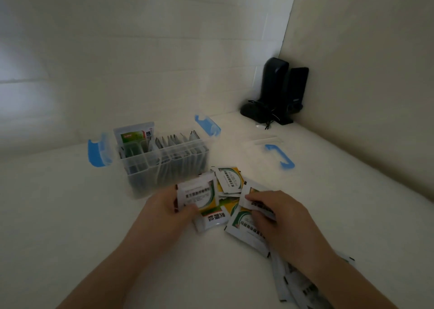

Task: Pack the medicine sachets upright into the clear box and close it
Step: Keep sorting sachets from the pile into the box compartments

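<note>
Your two bare forearms show no sleeves, and your bare left hand (168,209) and bare right hand (280,217) carry no rings, watch, gloves or markings that can be seen

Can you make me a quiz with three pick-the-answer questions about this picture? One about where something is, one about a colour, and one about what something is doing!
1. Where is the lid?
A. on the box
B. on the table right of the box
C. in a hand

2. What colour are the box's latches?
A. red
B. green
C. blue

3. What is the left hand doing?
A. holding a sachet
B. resting flat
C. closing the box

Answers:
1 B, the lid lies apart from the open box.
2 C, both side latches are blue.
3 A, its fingers grip a sachet.
</note>
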Demonstrator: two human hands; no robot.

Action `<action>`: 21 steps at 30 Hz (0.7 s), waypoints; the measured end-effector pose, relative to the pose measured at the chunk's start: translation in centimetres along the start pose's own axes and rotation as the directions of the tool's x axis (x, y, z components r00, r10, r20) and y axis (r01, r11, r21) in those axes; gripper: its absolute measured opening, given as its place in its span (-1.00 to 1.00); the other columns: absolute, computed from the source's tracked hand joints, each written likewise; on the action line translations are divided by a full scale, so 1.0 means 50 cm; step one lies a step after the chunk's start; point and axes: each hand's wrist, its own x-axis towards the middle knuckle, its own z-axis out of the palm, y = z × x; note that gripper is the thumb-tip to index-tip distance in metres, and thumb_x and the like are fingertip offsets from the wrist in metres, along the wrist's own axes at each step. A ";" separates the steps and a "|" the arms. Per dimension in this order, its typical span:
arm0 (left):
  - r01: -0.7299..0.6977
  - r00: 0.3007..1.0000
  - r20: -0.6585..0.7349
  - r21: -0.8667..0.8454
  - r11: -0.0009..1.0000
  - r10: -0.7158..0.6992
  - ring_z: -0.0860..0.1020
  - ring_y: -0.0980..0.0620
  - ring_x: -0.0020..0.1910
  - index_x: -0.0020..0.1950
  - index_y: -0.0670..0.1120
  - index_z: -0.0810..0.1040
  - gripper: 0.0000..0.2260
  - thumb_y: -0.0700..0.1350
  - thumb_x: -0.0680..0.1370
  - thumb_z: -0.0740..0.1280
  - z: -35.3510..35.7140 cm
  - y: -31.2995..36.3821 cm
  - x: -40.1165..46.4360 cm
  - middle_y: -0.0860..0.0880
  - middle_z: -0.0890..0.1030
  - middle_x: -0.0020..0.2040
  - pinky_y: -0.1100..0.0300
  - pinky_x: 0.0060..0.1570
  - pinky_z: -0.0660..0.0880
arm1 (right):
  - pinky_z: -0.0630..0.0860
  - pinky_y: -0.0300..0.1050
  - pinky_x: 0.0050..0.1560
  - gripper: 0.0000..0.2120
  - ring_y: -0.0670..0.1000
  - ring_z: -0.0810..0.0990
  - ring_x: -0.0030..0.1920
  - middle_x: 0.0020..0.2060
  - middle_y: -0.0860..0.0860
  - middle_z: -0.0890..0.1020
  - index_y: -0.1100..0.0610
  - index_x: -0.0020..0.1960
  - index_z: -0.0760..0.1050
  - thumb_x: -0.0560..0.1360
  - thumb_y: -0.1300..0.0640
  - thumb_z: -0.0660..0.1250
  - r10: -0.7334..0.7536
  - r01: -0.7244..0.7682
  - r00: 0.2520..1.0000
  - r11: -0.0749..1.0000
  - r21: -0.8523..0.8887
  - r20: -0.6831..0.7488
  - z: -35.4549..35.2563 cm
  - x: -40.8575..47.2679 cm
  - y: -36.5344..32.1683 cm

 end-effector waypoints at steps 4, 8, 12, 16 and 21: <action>-0.022 0.999 -0.042 -0.015 1.000 0.021 0.49 0.28 -0.16 -0.13 0.19 0.40 -0.71 -0.23 0.47 0.33 -0.031 0.008 0.004 0.26 0.50 -0.14 0.48 -0.31 0.34 | 0.45 -0.18 0.12 -0.66 -0.09 0.53 0.06 0.04 -0.09 0.63 -0.05 0.06 0.57 0.39 -0.14 0.18 -0.100 0.101 0.995 0.992 -0.071 0.016 0.006 -0.006 -0.028; -0.020 0.999 -0.040 -0.017 1.000 0.019 0.56 0.17 -0.08 -0.09 0.17 0.36 -0.69 -0.26 0.47 0.30 -0.034 0.003 0.005 0.19 0.55 -0.10 0.42 -0.29 0.45 | 0.43 -0.14 0.12 -0.56 -0.09 0.56 0.08 0.04 -0.16 0.62 -0.10 0.09 0.52 0.35 -0.28 0.13 -0.159 0.181 0.979 0.967 -0.181 0.127 0.021 -0.010 -0.055; -0.034 0.998 -0.047 -0.016 0.999 0.033 0.56 0.08 0.04 0.16 0.27 0.20 -0.51 -0.26 0.49 0.27 -0.030 0.002 0.002 0.07 0.53 0.08 0.32 -0.08 0.49 | 0.38 -0.14 0.27 -0.57 -0.12 0.47 0.20 0.15 -0.18 0.53 -0.10 0.20 0.44 0.43 -0.25 0.12 -0.146 0.165 0.981 0.974 -0.153 0.125 0.023 -0.003 -0.061; -0.063 0.998 -0.019 0.042 0.997 0.064 0.51 0.25 -0.09 0.05 0.37 0.25 -0.51 -0.28 0.51 0.21 -0.030 -0.003 0.001 0.20 0.47 0.00 0.35 -0.18 0.48 | 0.30 -0.33 0.25 -0.70 -0.20 0.37 0.17 0.15 -0.18 0.47 -0.10 0.23 0.40 0.50 -0.09 0.19 -0.140 0.141 0.989 0.990 -0.022 0.054 0.004 0.013 -0.057; -0.045 0.999 -0.005 0.025 0.999 0.045 0.49 0.21 -0.03 -0.15 0.15 0.48 -0.65 -0.33 0.50 0.17 -0.023 -0.022 0.010 0.15 0.50 -0.01 0.41 -0.15 0.42 | 0.23 -0.21 0.33 -0.58 -0.09 0.34 0.28 0.28 -0.09 0.42 -0.03 0.35 0.29 0.51 -0.07 0.19 -0.067 0.068 0.998 0.989 -0.133 0.013 0.020 0.066 -0.052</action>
